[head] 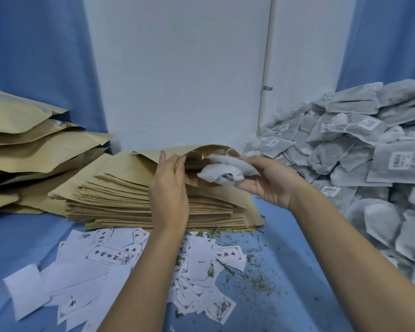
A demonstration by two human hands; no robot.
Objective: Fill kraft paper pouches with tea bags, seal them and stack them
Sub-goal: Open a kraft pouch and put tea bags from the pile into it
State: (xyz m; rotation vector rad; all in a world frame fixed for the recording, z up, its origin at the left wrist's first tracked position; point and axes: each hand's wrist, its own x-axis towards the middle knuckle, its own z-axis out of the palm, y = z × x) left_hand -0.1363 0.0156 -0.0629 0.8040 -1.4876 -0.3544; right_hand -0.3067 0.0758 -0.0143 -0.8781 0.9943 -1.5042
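Note:
My left hand grips the near lip of a kraft pouch and holds its mouth open on top of the stack of flat empty pouches. My right hand holds a bunch of white tea bags at the pouch mouth, their ends partly inside it. A big heap of grey tea bags with barcode tags lies to the right. Filled pouches are stacked at the left.
White printed labels lie scattered on the blue table in front of the stack, with loose tea crumbs to their right. A white wall panel and blue curtains stand behind.

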